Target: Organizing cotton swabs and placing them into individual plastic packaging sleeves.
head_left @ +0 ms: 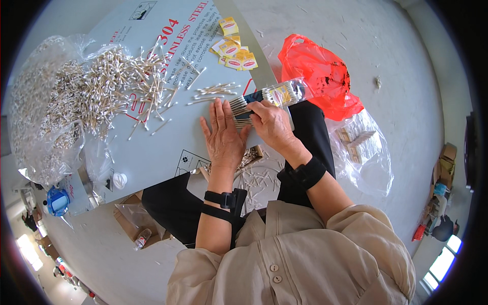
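My left hand (223,137) lies with its fingers stretched out on the table, beside a row of cotton swabs (237,105). Its fingertips and thumb are near the swabs' left ends. From the other side, my right hand (274,126) is closed, its thumb and fingertips gripping the swabs' right ends. Just beyond that hand, a clear plastic packet (282,94) holds swabs and a yellow-and-white card. A dark strip lies under the row. Some loose cotton swabs (216,90) lie above my left fingertips.
A big heap of cotton swabs (96,86) spills from a clear bag at left. Yellow-and-white cards (234,51) lie at the table's far edge. To the right are a red plastic bag (317,71) and a clear bag of packs (360,137). Below the table sits a swab-filled box (251,156).
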### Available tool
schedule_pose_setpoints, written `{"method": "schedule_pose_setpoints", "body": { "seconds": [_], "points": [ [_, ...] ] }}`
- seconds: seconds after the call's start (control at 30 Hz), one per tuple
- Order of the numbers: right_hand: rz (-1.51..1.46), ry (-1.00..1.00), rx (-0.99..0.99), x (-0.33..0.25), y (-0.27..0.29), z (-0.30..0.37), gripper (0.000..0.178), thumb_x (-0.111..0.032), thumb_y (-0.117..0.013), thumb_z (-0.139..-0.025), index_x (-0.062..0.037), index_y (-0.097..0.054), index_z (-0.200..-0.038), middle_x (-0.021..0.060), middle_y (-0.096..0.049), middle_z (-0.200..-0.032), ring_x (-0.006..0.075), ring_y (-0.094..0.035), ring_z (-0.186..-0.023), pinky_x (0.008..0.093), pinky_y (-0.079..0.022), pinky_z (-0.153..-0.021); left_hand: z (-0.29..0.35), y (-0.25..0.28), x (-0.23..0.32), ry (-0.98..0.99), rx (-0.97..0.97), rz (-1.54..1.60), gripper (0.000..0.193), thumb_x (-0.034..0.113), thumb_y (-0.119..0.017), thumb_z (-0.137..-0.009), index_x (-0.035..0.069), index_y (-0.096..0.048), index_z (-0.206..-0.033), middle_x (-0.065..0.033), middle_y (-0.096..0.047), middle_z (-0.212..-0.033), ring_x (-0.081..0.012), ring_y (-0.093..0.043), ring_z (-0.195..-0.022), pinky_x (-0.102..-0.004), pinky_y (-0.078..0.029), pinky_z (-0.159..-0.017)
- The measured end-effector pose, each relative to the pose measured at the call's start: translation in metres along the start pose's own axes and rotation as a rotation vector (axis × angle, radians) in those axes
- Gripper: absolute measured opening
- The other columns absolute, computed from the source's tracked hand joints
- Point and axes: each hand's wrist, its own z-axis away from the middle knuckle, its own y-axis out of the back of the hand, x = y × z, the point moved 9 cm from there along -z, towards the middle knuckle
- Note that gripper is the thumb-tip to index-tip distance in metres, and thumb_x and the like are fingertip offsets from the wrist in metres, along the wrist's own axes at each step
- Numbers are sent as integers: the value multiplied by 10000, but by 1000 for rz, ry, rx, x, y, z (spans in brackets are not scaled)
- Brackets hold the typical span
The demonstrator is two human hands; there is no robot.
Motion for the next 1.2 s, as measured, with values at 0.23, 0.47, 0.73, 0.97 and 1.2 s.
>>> {"method": "schedule_pose_setpoints", "body": {
  "seconds": [0.23, 0.47, 0.73, 0.97, 1.2],
  "points": [
    [8, -16, -6, -2, -1, -4, 226, -55, -662, -808, -71, -673, -1033, 145, -670, -861, 367, -665, -781, 430, -530, -657, 0, 4, 1, -8, 20, 16, 814, 429, -610, -912, 0, -270, -1514, -193, -266, -1580, -342, -221, -1482, -581, -123, -1178],
    [34, -37, -105, -2, -8, -9, 246, -77, -646, -817, -70, -654, -1063, 155, -683, -905, 380, -662, -807, 447, -531, -696, 1, 6, 2, -23, 42, 25, 804, 434, -604, -916, -9, -285, -1505, -202, -289, -1568, -349, -234, -1476, -584, -137, -1173],
    [49, -11, -134, -8, -3, -23, 306, -57, -653, -777, -42, -631, -1082, 165, -659, -931, 374, -656, -855, 447, -530, -738, 1, 3, 2, -32, 49, -4, 802, 447, -591, -927, -12, -279, -1506, -201, -299, -1563, -350, -244, -1473, -587, -147, -1169],
    [212, 184, -244, -14, -2, -15, 632, -25, -745, -688, -74, -555, -1289, 118, -545, -1079, 310, -536, -1100, 437, -453, -918, 2, -2, 0, -16, 26, -18, 759, 401, -576, -945, -4, -275, -1511, -176, -263, -1584, -327, -216, -1485, -563, -135, -1181],
    [273, 244, -236, -16, -7, -25, 607, -107, -791, -673, -72, -602, -1248, 91, -544, -1049, 273, -544, -1051, 397, -473, -872, 1, -2, 0, -14, 52, -13, 754, 387, -585, -944, -3, -276, -1511, -178, -251, -1590, -332, -211, -1486, -570, -130, -1179]
  ]
}}
